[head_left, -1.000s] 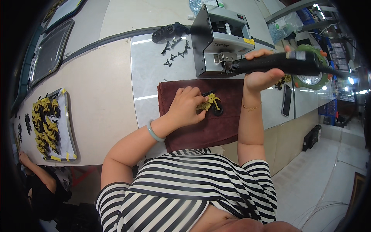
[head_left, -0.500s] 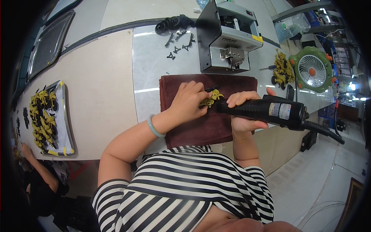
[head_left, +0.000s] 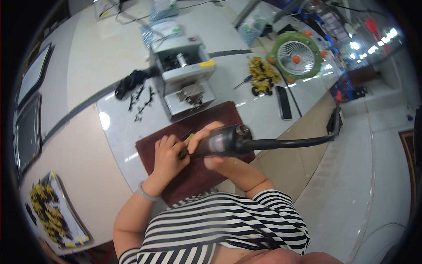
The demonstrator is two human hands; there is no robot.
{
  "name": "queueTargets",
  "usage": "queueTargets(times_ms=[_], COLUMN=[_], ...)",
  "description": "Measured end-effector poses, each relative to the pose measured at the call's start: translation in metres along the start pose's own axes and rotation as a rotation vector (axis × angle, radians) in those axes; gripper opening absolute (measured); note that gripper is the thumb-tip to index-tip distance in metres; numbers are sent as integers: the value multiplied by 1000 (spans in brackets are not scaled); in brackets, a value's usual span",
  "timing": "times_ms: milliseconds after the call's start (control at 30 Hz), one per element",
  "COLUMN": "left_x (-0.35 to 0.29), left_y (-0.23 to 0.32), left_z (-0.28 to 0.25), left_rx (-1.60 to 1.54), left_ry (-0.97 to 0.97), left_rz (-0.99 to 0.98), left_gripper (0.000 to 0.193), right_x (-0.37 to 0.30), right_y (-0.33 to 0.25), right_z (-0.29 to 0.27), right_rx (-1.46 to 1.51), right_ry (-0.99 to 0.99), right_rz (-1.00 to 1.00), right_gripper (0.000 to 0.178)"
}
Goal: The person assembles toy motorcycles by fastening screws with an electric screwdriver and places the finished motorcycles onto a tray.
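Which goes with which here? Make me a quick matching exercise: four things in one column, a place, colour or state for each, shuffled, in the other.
Column one:
1. corded tool
2. fan
3. cloth
4. tray

Column two:
A. dark red, spread flat
B. carries yellow parts
C. gripped in the right hand
D. green frame, orange hub

Pairs: 1-C, 2-D, 3-A, 4-B

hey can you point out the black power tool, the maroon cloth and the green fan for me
Black power tool point(head_left: 222, 141): head view, on its blurred casing.
Maroon cloth point(head_left: 198, 177): head view, on a bare stretch nearer the person.
Green fan point(head_left: 296, 59): head view, on its orange hub.
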State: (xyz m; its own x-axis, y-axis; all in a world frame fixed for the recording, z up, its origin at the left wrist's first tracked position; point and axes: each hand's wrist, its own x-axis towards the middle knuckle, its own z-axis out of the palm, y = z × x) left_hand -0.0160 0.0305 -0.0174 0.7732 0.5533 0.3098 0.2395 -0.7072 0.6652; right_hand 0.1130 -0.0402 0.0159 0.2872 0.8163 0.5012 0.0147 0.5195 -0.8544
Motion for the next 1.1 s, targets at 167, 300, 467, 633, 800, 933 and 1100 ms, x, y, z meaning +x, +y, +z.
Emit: queueTargets(times_ms=[167, 300, 467, 633, 800, 933, 1100], left_x=[0, -2, 2, -3, -25, -31, -31], left_y=[2, 0, 6, 25, 28, 29, 27], left_z=[3, 1, 10, 1, 18, 19, 20], left_rx=[24, 54, -10, 60, 392, 426, 413], left_ry=[-32, -46, 99, 90, -18, -43, -62], left_rz=[3, 38, 145, 219, 293, 292, 294], left_gripper=[28, 30, 38, 40, 42, 43, 44], right_x=[-2, 4, 45, 101, 126, 125, 95], right_y=[-7, -14, -60, -51, -20, -18, -20], right_z=[-4, 0, -1, -25, -23, -18, -9], right_rx=[59, 29, -85, -261, -287, -251, -136], right_ry=[-44, -56, 281, 385, 325, 276, 287], right_rz=[-18, -53, -281, -391, -437, -283, -136], right_gripper=[82, 86, 99, 93, 78, 71, 94])
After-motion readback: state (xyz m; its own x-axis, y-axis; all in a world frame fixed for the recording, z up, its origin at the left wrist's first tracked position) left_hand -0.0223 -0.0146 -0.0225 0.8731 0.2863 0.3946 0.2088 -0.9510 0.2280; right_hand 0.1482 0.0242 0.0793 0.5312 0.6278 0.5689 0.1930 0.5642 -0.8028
